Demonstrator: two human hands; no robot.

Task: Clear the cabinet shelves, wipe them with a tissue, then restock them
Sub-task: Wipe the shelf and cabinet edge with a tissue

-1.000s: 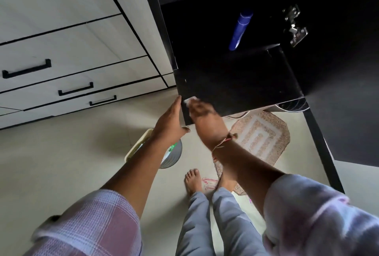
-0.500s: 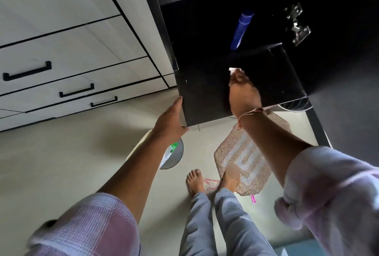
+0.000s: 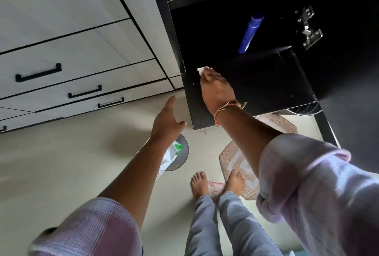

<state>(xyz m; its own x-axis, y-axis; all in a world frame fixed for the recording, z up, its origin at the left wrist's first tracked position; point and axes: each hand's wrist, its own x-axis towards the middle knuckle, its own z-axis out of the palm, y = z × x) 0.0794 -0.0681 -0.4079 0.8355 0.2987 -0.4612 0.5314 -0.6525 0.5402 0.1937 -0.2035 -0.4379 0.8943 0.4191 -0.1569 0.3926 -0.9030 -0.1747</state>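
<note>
A black cabinet shelf (image 3: 266, 83) fills the upper middle of the head view. My right hand (image 3: 216, 89) lies flat on its left part, pressing a white tissue (image 3: 202, 69) that peeks out past the fingertips. My left hand (image 3: 167, 121) hovers just left of the shelf's front corner, fingers together, thumb out, holding nothing and apart from the shelf. A blue bottle (image 3: 250, 32) stands at the back of the shelf, above my right hand.
The open black cabinet door (image 3: 352, 116) hangs at the right with a metal hinge (image 3: 308, 28). White drawers with black handles (image 3: 39, 74) are at the left. On the floor stand a steel bowl with packets (image 3: 178, 153) and a mat (image 3: 240, 163) by my feet.
My right hand slid the tissue from the shelf's front edge to its middle, then back left. My left hand has come off the shelf's front corner and moved a little away.
</note>
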